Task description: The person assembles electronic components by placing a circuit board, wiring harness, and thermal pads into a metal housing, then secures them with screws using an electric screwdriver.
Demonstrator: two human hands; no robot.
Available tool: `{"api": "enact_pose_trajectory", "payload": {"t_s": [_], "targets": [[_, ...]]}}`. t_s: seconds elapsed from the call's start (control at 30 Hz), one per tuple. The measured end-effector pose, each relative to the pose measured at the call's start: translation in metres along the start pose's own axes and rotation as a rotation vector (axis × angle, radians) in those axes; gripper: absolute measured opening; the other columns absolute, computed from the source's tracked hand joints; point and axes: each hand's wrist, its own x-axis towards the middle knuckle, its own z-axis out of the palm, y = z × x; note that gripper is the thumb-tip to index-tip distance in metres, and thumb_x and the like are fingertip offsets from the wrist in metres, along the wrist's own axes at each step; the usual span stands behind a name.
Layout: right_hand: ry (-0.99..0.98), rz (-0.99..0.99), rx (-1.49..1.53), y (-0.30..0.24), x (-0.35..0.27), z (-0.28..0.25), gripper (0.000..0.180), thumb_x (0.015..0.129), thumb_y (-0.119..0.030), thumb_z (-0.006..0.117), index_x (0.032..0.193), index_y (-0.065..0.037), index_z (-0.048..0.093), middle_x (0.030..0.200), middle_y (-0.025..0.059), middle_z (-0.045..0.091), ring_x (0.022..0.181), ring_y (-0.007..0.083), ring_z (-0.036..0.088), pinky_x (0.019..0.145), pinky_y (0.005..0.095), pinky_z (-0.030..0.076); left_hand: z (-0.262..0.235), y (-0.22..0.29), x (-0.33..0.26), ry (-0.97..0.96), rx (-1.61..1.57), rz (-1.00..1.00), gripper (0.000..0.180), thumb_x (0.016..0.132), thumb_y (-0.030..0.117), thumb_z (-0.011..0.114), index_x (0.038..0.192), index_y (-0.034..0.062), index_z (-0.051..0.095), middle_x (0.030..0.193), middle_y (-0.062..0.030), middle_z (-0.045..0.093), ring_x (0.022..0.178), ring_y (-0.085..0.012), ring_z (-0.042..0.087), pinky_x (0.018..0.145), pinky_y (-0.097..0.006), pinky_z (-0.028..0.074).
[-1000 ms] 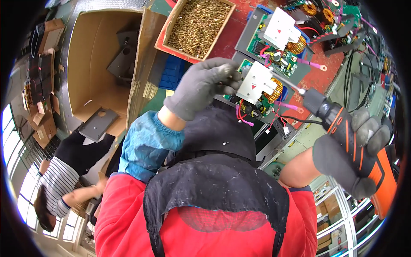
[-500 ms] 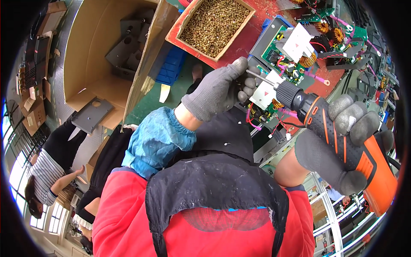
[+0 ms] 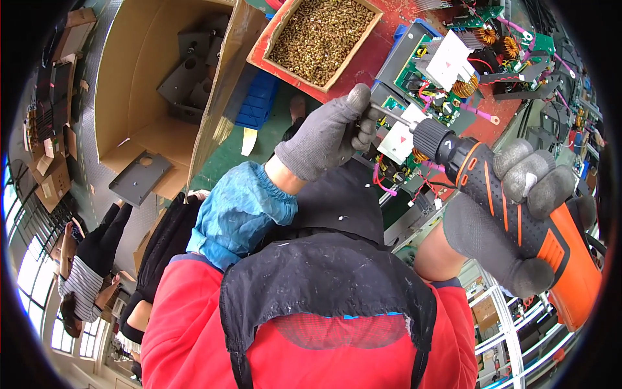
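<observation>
My right hand (image 3: 528, 181), in a grey work glove, grips an orange and black electric screwdriver (image 3: 487, 188) whose thin bit points up and left. The fingers of my left hand (image 3: 327, 133), gloved too, are closed at the tip of the bit (image 3: 389, 113). Whatever sits between them is too small or hidden to make out. Just beyond the bit lies a circuit board assembly with a white plate (image 3: 396, 144), copper coils and loose wires. A similar board with a white plate (image 3: 447, 68) lies behind it.
An open wooden box (image 3: 324, 40) of small brass-coloured fasteners stands on the red table (image 3: 403, 29). At left, a large cardboard box (image 3: 139, 71) holds grey metal brackets. A blue crate (image 3: 258, 100) is between them. Several more boards (image 3: 538, 48) lie far right; people are at lower left.
My left hand has shifted slightly, with its thumb a little higher at the bit tip. The screwdriver has moved slightly left. A person at lower left has changed posture.
</observation>
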Motion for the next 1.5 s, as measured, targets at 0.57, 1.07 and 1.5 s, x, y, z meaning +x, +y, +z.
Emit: {"api": "enact_pose_trajectory", "payload": {"t_s": [0.57,1.07,1.5], "targets": [[-0.137,0.02,0.021,0.011,0.0,0.015,0.078,0.081,-0.059,0.07,0.138,-0.013,0.044,0.096,0.0058,0.054,0.083,0.0198,0.061,0.064,0.0319,0.046,-0.002,0.003,0.004,0.091,-0.134,-0.049,0.039,0.099,0.041,0.056,0.101,0.0016,0.06,0.077,-0.0015,0.057,0.065,-0.0095,0.053,0.056,-0.02,0.042],[-0.225,0.038,-0.092,0.019,-0.003,0.011,0.066,0.082,-0.06,0.069,0.121,-0.009,0.051,0.097,0.0107,0.06,0.081,0.0243,0.064,0.065,0.0375,0.055,0.001,0.001,-0.001,0.068,-0.257,-0.122,0.041,0.096,0.043,0.06,0.097,0.0022,0.062,0.072,-0.0016,0.056,0.067,-0.011,0.057,0.055,-0.021,0.045],[0.085,0.06,-0.31,0.069,-0.009,0.018,0.059,0.087,-0.02,0.07,0.135,0.002,0.042,0.087,0.0142,0.066,0.076,0.0201,0.065,0.073,0.033,0.057,-0.025,-0.036,-0.014,0.37,2.066,0.178,0.046,0.066,0.048,0.08,0.089,0.0105,0.065,0.084,-0.0081,0.062,0.081,-0.0289,0.066,0.065,-0.042,0.052]]}}
